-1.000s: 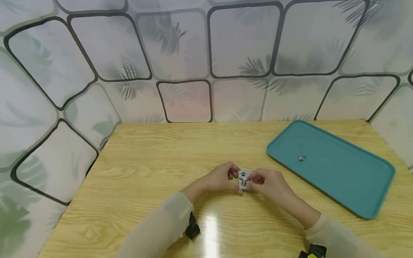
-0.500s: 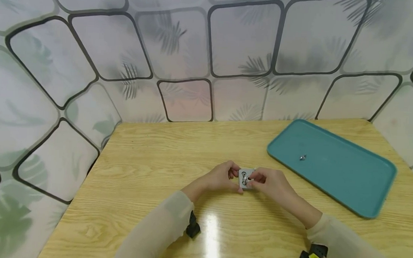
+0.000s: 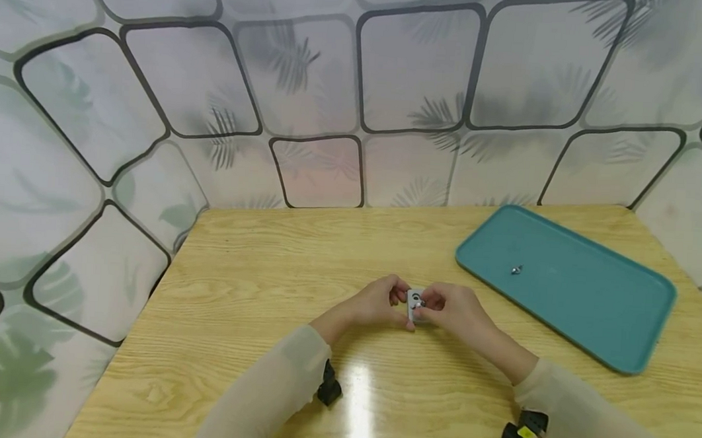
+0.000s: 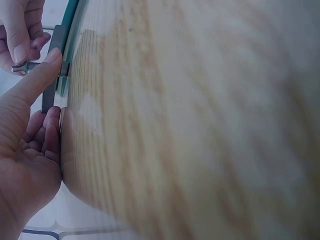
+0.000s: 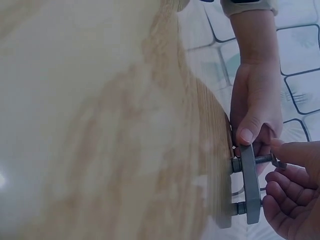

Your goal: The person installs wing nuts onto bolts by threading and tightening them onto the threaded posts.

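A small grey metal plate (image 3: pixel 410 308) with holes stands in front of me, raised on bolt heads (image 5: pixel 236 165) under it. My left hand (image 3: pixel 373 302) grips its left edge between thumb and fingers. From the plate's upper face a threaded bolt (image 5: pixel 263 159) projects, with a winged nut (image 5: pixel 278 162) at its end. Thumb and fingertips of my right hand (image 3: pixel 456 310) pinch that wing nut. The right fingers hide part of the plate in the head view. In the left wrist view the plate (image 4: pixel 52 75) is seen edge-on, the left thumb across it.
A teal tray (image 3: pixel 585 291) lies to the right on the wooden table (image 3: pixel 289 255), with a small shiny metal piece (image 3: pixel 516 270), seemingly another wing nut, on it. A patterned curtain (image 3: pixel 316 78) hangs behind the table.
My right fingers have shifted round the wing nut, whose wings now point another way. The left hand and plate have hardly moved.
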`<state>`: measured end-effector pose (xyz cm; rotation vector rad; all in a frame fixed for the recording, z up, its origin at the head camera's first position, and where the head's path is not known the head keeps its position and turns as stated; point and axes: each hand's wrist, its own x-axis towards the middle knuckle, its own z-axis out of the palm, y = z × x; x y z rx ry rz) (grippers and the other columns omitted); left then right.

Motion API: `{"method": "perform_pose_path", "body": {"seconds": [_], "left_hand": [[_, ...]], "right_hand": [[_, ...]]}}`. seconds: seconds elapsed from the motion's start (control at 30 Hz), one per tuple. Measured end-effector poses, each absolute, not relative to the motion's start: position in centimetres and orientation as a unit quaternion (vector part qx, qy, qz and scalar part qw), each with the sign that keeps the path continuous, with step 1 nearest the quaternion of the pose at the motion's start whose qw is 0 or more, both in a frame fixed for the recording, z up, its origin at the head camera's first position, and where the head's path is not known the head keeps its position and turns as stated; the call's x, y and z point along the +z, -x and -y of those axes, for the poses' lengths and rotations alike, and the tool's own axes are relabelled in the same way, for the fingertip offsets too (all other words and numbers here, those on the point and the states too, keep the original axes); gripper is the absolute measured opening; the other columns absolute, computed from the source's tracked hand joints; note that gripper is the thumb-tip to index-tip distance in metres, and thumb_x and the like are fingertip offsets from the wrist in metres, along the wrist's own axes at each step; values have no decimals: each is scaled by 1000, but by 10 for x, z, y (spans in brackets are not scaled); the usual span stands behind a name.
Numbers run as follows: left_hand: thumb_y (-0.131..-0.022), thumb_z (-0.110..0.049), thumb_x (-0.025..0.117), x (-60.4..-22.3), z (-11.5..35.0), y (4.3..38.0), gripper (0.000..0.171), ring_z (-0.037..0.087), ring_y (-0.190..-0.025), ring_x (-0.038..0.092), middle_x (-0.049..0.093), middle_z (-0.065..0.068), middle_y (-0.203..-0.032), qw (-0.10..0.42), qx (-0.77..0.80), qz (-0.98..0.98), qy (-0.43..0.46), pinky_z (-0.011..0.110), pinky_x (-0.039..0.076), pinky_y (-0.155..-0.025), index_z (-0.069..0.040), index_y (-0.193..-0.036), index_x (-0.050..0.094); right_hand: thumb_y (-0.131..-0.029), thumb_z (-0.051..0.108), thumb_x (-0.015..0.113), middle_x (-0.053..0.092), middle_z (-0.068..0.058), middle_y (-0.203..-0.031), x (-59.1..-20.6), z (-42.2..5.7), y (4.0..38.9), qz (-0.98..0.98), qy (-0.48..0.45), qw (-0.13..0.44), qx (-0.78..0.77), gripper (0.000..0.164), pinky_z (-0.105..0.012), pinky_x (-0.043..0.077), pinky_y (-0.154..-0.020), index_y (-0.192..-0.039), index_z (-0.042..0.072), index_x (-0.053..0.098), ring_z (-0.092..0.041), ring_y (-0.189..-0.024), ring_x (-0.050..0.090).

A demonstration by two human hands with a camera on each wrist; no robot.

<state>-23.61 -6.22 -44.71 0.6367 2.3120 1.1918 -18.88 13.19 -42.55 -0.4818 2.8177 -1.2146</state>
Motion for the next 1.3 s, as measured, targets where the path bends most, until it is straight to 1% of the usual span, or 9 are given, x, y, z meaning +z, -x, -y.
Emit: {"method": "perform_pose_path", "body": {"seconds": [0.23,0.37,0.57,0.63,0.87,0.93,1.07,1.3], "left_hand": [[-71,-22,85,-447,61,236,59,11,-90,47,54,-1,-101,228,429,-843,-232,22,41,-80,-9,-117,51],[-70,-22,85,-447,60,237,60,11,-89,47,54,-1,-101,225,426,-844,-234,22,41,-80,-8,-118,51],[-70,-23,85,-449,59,239,61,11,-90,48,54,-2,-101,224,426,-844,-235,21,42,-80,-8,-118,51],[-70,-23,85,-448,58,239,60,10,-89,48,54,-2,-101,224,427,-844,-235,21,42,-80,-9,-117,52],[-71,-22,85,-447,57,238,58,10,-89,48,54,-2,-101,226,427,-843,-237,21,41,-80,-9,-116,51],[-71,-22,85,-447,57,238,58,10,-89,48,54,-2,-101,226,428,-843,-237,21,41,-80,-9,-117,51],[-71,-22,85,-448,58,237,58,11,-89,48,54,-2,-101,226,431,-842,-233,22,42,-80,-9,-116,52],[-70,-21,85,-450,61,237,57,11,-89,47,54,-1,-101,229,432,-843,-226,23,42,-80,-10,-116,52]], "right_hand": [[-80,17,75,62,5,-71,-423,-135,180,-910,171,3,-377,12,-24,45,-58,-84,9,69,-8,-66,54],[-80,12,74,64,4,-72,-422,-136,176,-908,186,-8,-375,9,-22,45,-58,-85,7,69,-7,-66,54],[-81,10,74,66,2,-75,-423,-139,176,-911,164,-6,-379,9,-23,47,-60,-88,6,70,-9,-68,57],[-81,10,74,65,2,-75,-423,-139,178,-912,157,-5,-378,9,-23,46,-60,-88,6,69,-9,-69,57],[-80,17,76,65,0,-78,-424,-138,185,-914,143,5,-379,21,-24,47,-60,-95,3,68,-10,-70,57],[-80,17,76,65,0,-77,-425,-137,186,-915,141,7,-379,21,-25,47,-59,-94,4,68,-10,-70,57],[-80,17,76,65,1,-77,-426,-135,187,-914,144,6,-378,20,-25,47,-59,-93,5,68,-10,-70,57],[-80,14,75,63,3,-73,-426,-135,182,-916,154,2,-369,10,-24,45,-59,-84,9,68,-9,-67,54]]}}
